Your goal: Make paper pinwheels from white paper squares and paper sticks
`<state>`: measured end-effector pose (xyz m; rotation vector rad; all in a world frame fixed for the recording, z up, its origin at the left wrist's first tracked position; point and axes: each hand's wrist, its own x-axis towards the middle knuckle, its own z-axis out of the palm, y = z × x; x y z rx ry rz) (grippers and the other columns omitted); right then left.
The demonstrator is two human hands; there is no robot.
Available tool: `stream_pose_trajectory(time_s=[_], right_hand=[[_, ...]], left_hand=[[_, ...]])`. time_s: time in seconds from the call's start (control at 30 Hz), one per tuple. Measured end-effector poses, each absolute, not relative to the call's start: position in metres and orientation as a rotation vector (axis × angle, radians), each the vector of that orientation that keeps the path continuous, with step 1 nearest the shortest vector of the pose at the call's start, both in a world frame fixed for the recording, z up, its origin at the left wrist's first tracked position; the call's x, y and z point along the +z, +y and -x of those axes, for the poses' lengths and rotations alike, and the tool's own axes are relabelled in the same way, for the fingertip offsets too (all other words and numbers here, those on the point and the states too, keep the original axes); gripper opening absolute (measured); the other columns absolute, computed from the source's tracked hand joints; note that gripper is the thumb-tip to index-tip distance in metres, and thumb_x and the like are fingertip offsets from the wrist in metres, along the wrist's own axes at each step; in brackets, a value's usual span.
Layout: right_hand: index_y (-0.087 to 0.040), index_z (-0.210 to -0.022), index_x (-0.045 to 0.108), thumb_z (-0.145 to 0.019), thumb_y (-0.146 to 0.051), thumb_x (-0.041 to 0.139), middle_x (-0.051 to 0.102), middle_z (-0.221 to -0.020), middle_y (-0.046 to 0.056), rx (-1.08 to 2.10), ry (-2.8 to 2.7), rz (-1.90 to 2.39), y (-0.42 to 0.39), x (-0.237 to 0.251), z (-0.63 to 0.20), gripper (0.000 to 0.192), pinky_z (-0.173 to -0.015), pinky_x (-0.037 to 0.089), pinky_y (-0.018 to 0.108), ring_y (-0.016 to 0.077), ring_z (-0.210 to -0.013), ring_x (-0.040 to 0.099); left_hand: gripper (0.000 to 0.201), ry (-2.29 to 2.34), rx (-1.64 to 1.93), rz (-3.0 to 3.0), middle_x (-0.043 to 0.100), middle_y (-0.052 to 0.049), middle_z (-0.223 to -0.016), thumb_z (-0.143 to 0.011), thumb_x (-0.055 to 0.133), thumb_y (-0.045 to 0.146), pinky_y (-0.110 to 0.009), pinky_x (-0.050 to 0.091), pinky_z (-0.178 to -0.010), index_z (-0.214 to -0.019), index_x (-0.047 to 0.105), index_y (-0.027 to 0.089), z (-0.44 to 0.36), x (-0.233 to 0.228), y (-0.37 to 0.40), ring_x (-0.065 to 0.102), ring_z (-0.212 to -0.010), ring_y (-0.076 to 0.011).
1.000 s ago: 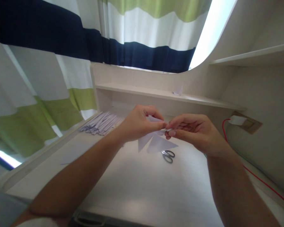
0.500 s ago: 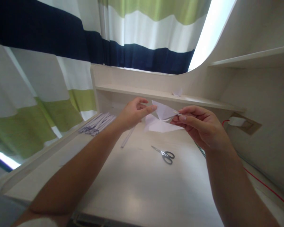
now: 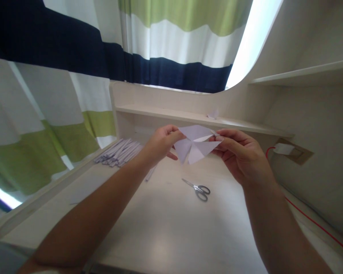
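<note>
Striped curtains [image 3: 174,45] hang behind a white desk [image 3: 160,232]. I see the cut paper [image 3: 196,132] held up between the hands: the right hand [image 3: 242,150] pinches its right-hand tip; the left hand [image 3: 161,141] touches its left edge, its closure unclear to me.

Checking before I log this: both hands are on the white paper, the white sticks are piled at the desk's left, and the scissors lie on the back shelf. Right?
No: the head view shows the scissors lying on the desktop. The rest holds: the left hand and right hand are on the white paper, and the white sticks are piled at the left.
</note>
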<state>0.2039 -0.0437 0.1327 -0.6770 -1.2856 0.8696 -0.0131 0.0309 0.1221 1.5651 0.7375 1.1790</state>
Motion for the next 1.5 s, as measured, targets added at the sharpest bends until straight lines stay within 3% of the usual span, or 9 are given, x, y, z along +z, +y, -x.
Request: stream_pose_trajectory(time_s=[0.3, 0.5, 0.7, 0.93, 1.23, 1.5], right_hand=[[-0.025, -0.089, 0.082, -0.081, -0.021, 0.086, 0.085, -0.090, 0.001, 0.906, -1.113, 0.628, -0.038, 0.131, -0.204, 0.010, -0.074, 0.068, 0.028, 0.0155, -0.080, 0.080], [-0.022, -0.088, 0.082, -0.077, -0.024, 0.092, 0.085, -0.087, 0.001, 0.954, -1.088, 0.713, -0.036, 0.128, -0.202, 0.015, -0.064, 0.066, 0.023, 0.0139, -0.069, 0.079], [-0.022, -0.086, 0.083, -0.070, -0.026, 0.096, 0.084, -0.082, 0.002, 0.930, -1.094, 0.795, -0.038, 0.129, -0.197, 0.021, -0.047, 0.054, 0.019, 0.0096, -0.054, 0.067], [-0.024, -0.085, 0.084, -0.074, -0.029, 0.096, 0.083, -0.080, 0.002, 0.862, -1.268, 0.804, -0.039, 0.125, -0.197, 0.016, -0.054, 0.051, 0.022, 0.0113, -0.061, 0.066], [-0.023, -0.086, 0.084, -0.073, -0.031, 0.096, 0.080, -0.074, 0.001, 0.760, -1.354, 0.806, -0.038, 0.121, -0.194, 0.018, -0.059, 0.051, 0.027, 0.0126, -0.060, 0.065], [-0.024, -0.083, 0.084, -0.073, -0.030, 0.096, 0.078, -0.069, 0.001, 0.718, -1.337, 0.817, -0.040, 0.121, -0.193, 0.016, -0.060, 0.052, 0.026, 0.0125, -0.061, 0.066]], left_hand=[[0.047, 0.648, 1.076, -1.528, 0.080, -0.010, -0.086, -0.078, 0.082, 0.060, -0.024, 0.054, -0.047, -0.099, 0.077, 0.018, 0.012, 0.123, 0.024, 0.075, -0.072, -0.0217], [0.033, 0.742, 1.470, -1.639, 0.077, -0.005, -0.075, -0.081, 0.082, 0.048, -0.024, 0.046, -0.050, -0.090, 0.081, 0.016, 0.004, 0.116, 0.023, 0.063, -0.058, -0.0140], [0.023, 0.795, 1.502, -1.916, 0.082, -0.005, -0.085, -0.088, 0.077, 0.039, -0.028, 0.052, -0.065, -0.092, 0.085, 0.018, 0.008, 0.120, 0.018, 0.071, -0.075, -0.0191], [0.028, 0.657, 1.345, -2.081, 0.082, -0.006, -0.100, -0.097, 0.069, 0.041, -0.028, 0.053, -0.072, -0.108, 0.084, 0.020, 0.016, 0.125, 0.015, 0.072, -0.086, -0.0191], [0.026, 0.404, 1.260, -2.032, 0.077, -0.005, -0.089, -0.099, 0.069, 0.039, -0.023, 0.051, -0.069, -0.099, 0.081, 0.016, 0.013, 0.122, 0.016, 0.067, -0.079, -0.0147], [0.019, 0.378, 1.305, -2.095, 0.081, -0.005, -0.100, -0.099, 0.070, 0.033, -0.023, 0.052, -0.073, -0.104, 0.083, 0.020, 0.014, 0.124, 0.014, 0.070, -0.086, -0.0149]])
